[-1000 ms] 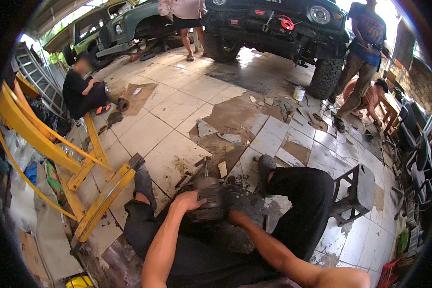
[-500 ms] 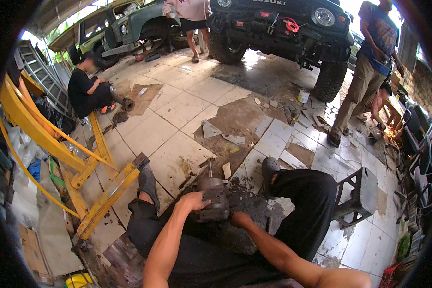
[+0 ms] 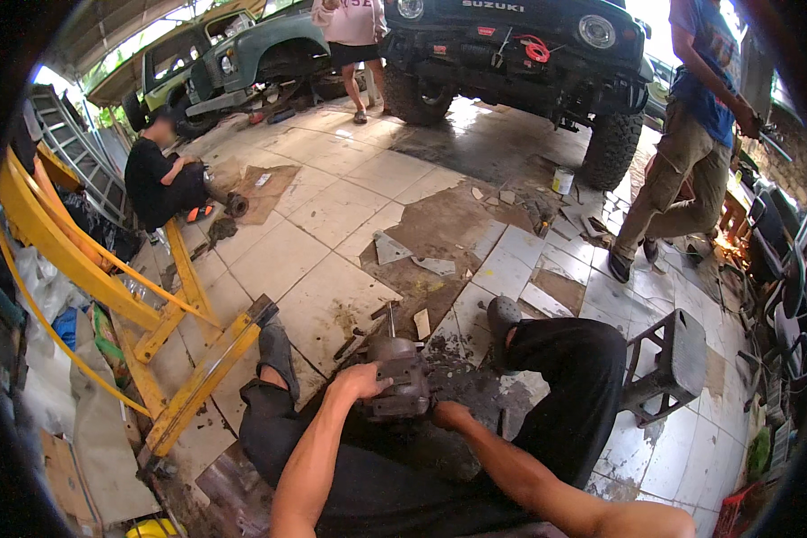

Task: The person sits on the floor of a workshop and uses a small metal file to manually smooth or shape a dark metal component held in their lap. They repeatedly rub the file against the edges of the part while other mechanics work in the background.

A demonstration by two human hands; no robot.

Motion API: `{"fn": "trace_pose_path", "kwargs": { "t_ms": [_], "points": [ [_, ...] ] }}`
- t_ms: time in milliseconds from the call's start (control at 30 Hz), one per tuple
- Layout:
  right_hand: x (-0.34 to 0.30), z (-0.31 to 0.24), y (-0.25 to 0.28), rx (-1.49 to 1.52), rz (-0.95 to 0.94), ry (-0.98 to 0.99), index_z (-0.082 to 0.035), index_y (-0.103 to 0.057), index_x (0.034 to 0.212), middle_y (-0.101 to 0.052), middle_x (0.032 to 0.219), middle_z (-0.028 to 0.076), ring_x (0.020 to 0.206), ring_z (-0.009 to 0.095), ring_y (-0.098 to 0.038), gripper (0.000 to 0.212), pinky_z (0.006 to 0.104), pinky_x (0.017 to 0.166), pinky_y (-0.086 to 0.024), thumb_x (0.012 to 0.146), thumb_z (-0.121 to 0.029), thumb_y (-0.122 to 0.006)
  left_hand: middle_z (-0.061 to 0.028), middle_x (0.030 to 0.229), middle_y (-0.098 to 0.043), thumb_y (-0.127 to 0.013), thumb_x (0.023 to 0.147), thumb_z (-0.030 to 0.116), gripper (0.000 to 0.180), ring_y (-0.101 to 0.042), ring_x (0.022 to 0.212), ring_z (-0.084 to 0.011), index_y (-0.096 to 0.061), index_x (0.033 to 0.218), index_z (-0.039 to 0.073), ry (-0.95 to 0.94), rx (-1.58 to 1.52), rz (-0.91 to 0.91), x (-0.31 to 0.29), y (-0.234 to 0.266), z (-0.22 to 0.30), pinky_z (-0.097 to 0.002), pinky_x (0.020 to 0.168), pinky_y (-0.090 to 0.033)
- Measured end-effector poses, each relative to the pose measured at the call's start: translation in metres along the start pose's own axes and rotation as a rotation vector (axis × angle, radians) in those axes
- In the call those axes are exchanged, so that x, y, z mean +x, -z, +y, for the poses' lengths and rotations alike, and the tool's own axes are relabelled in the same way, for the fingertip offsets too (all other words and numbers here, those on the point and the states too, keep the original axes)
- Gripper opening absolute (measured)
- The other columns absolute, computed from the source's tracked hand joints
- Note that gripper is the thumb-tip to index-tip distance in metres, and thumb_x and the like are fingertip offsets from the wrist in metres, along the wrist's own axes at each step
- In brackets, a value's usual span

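Between my legs on the floor stands a dark, greasy metal housing (image 3: pixel 403 386) that looks like a gearbox case. A bright metal shaft (image 3: pixel 391 325) sticks out of its far end. My left hand (image 3: pixel 364 381) grips the housing's left side, thumb across the top. At the lower right side of the housing is my right hand (image 3: pixel 451 415), its fingers curled closed against or right beside the metal. Whatever those fingers hold, if anything, is hidden.
A yellow steel frame (image 3: pixel 202 386) rises at my left; a dark plastic stool (image 3: pixel 668 368) stands right. Broken tiles (image 3: pixel 435 265) lie ahead, before a dark off-road vehicle (image 3: pixel 511 67). One person (image 3: pixel 157 175) sits far left, another (image 3: pixel 690 152) is at the right, a third (image 3: pixel 354 45) behind.
The person at the right has stepped and turned, now hiding most of the crouching person behind. My view has shifted slightly. Both my hands stay at the metal housing.
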State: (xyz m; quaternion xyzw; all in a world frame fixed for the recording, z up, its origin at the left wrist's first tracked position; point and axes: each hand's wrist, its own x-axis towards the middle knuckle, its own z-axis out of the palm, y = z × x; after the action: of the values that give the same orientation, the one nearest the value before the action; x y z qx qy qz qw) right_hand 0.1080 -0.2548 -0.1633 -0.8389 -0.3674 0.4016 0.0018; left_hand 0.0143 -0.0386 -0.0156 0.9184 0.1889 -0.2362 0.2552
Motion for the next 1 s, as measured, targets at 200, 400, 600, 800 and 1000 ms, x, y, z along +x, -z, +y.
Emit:
{"fn": "trace_pose_path", "kwargs": {
  "t_ms": [200,400,600,800,1000],
  "points": [
    [0.001,-0.011,0.007,0.055,-0.027,-0.081,-0.005,-0.065,0.112,-0.057,0.126,0.017,0.117,0.037,-0.054,0.039,0.0493,0.097,-0.041,0.086,-0.031,-0.051,-0.0231,0.118,-0.06,-0.057,0.087,0.047,0.062,-0.056,0.111,-0.0357,-0.048,0.131,0.004,0.012,0.005,0.065,0.001,-0.012,-0.017,-0.0424,0.094,-0.044],
    [0.017,0.01,-0.005,-0.074,0.241,-0.047,-0.013,-0.06,0.118,-0.05,0.129,0.015,0.123,0.036,-0.043,0.034,0.0565,0.093,-0.043,0.089,-0.028,-0.051,-0.0236,0.122,-0.057,-0.056,0.087,0.046,0.067,-0.055,0.114,-0.0357,-0.043,0.135,0.001,-0.002,0.014,0.028,-0.001,-0.001,0.001,-0.0421,0.096,-0.044],
    [0.001,-0.007,0.002,0.173,0.425,-0.017,-0.005,-0.065,0.104,-0.053,0.121,0.021,0.115,0.039,-0.048,0.033,0.0487,0.092,-0.044,0.085,-0.027,-0.05,-0.0233,0.122,-0.057,-0.056,0.086,0.047,0.069,-0.055,0.114,-0.0355,-0.042,0.136,0.002,0.022,-0.024,0.047,-0.008,-0.002,-0.013,-0.0422,0.096,-0.043],
    [0.016,0.023,-0.054,0.004,0.525,0.081,-0.011,-0.062,0.112,-0.053,0.12,0.018,0.111,0.037,-0.049,0.031,0.0516,0.09,-0.044,0.089,-0.024,-0.045,-0.0231,0.121,-0.058,-0.056,0.086,0.047,0.069,-0.055,0.114,-0.0353,-0.042,0.136,0.002,-0.017,0.002,0.028,0.002,-0.001,-0.001,-0.0423,0.096,-0.044],
    [0.017,0.011,-0.067,0.178,0.581,0.118,-0.009,-0.061,0.11,-0.054,0.118,0.018,0.113,0.041,-0.049,0.03,0.0578,0.094,-0.041,0.089,-0.025,-0.046,-0.0231,0.125,-0.056,-0.057,0.087,0.048,0.067,-0.053,0.117,-0.0363,-0.043,0.136,0.004,0.048,-0.003,0.019,-0.01,0.004,-0.003,-0.0418,0.098,-0.042]
  ]
}}
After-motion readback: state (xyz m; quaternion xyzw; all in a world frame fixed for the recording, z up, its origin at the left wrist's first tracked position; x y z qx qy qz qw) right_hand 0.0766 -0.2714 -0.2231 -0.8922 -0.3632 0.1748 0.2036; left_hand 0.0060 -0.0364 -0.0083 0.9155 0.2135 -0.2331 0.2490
